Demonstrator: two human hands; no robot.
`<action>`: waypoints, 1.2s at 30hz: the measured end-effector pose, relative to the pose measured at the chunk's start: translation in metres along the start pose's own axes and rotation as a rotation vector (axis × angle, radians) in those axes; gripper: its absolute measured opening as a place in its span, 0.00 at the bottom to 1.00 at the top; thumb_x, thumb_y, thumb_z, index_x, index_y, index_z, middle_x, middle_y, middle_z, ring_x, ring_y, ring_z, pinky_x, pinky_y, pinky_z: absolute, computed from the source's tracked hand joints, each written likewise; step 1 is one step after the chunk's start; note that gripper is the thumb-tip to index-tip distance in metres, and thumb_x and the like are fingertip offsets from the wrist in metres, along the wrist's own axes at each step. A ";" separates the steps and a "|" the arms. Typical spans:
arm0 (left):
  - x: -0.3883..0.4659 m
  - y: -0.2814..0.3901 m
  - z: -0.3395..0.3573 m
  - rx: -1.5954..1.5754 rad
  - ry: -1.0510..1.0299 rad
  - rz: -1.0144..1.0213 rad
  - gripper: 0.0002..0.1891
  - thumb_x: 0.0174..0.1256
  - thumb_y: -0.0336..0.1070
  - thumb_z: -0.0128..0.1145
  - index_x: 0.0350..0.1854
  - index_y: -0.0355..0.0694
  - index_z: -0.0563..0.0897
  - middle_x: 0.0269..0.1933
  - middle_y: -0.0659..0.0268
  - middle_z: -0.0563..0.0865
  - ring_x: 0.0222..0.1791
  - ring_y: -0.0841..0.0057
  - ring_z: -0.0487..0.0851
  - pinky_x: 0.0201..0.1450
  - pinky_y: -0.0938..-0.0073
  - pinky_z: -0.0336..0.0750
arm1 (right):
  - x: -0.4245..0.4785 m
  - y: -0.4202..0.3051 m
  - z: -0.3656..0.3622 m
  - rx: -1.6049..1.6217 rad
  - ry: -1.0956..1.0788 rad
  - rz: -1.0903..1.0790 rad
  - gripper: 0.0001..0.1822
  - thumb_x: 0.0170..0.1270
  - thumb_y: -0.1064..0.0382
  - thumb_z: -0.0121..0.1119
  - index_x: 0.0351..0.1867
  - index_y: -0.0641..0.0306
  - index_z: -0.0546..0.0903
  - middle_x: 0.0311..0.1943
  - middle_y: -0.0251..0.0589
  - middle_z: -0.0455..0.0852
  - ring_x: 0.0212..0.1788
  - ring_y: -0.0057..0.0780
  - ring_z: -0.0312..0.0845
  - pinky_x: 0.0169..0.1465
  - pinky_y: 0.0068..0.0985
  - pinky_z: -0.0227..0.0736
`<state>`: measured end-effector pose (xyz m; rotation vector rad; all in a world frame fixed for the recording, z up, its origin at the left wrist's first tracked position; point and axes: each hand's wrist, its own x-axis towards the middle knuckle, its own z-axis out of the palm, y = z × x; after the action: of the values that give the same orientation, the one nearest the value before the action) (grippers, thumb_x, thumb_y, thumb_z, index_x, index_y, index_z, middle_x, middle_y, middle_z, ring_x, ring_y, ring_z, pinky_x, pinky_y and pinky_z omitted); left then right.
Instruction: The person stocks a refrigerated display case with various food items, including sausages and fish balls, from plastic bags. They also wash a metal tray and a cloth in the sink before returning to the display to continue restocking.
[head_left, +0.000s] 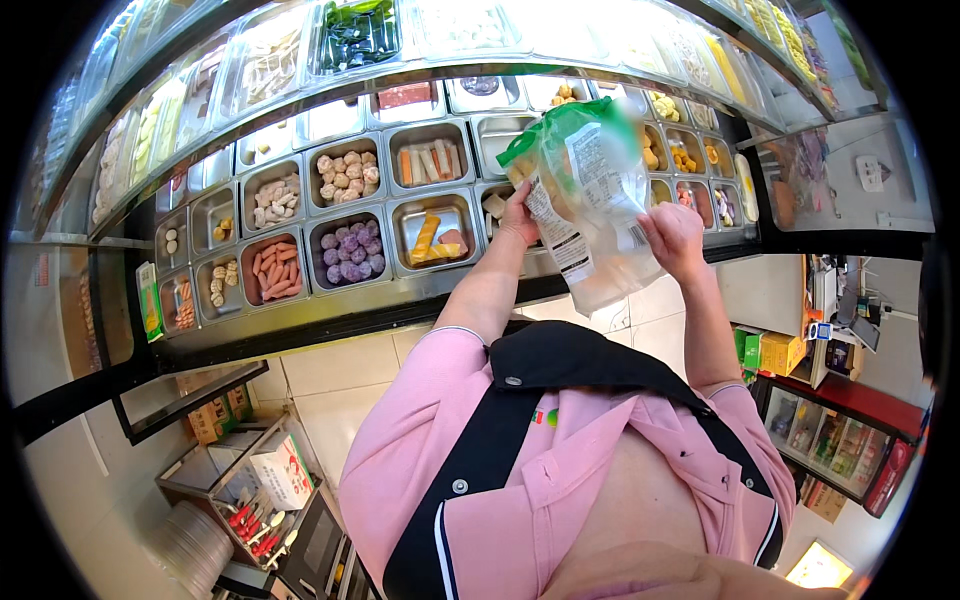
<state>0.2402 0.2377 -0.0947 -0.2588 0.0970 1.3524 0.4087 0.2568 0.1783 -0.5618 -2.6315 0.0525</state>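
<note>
A clear plastic food bag (600, 217) with a green top and printed labels is held up over the counter's front edge. My left hand (519, 214) grips its left side, and my right hand (675, 236) pinches its lower right side. Some yellowish pieces show through the plastic; how many there are is unclear. Behind the bag stand steel food pans (469, 217), partly hidden by it. Close to my left hand, one pan holds yellow strips (426, 238) and a pinkish piece. Another holds crab sticks (433, 162).
Further left, pans hold purple balls (350, 253), small sausages (276, 271) and round meatballs (347, 177). A glass shelf with clear trays, one of dark green leaves (358, 37), overhangs the pans. A black counter edge (300, 341) runs in front. At lower right stands a glass-front display fridge (825, 435).
</note>
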 end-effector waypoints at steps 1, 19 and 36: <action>0.001 0.003 -0.002 -0.019 -0.004 0.015 0.25 0.61 0.52 0.51 0.56 0.43 0.72 0.53 0.59 0.78 0.53 0.58 0.75 0.59 0.52 0.64 | -0.003 0.002 0.002 -0.002 -0.002 0.008 0.13 0.54 0.65 0.61 0.17 0.61 0.69 0.14 0.40 0.67 0.17 0.39 0.67 0.22 0.32 0.59; 0.005 -0.003 -0.022 -0.006 0.073 0.018 0.17 0.63 0.45 0.52 0.52 0.44 0.75 0.49 0.61 0.80 0.50 0.62 0.77 0.56 0.53 0.68 | -0.050 0.007 0.008 0.068 -0.135 0.218 0.12 0.55 0.67 0.59 0.18 0.63 0.69 0.15 0.42 0.69 0.19 0.41 0.68 0.23 0.34 0.61; 0.020 0.012 -0.044 0.072 0.133 0.058 0.22 0.65 0.51 0.49 0.53 0.41 0.73 0.52 0.58 0.79 0.51 0.61 0.76 0.56 0.55 0.68 | -0.050 0.008 0.020 0.092 -0.153 0.358 0.15 0.57 0.66 0.58 0.16 0.62 0.67 0.14 0.43 0.66 0.17 0.42 0.66 0.22 0.34 0.59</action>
<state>0.2363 0.2481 -0.1436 -0.2873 0.2659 1.3859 0.4445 0.2454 0.1387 -1.0243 -2.6232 0.3373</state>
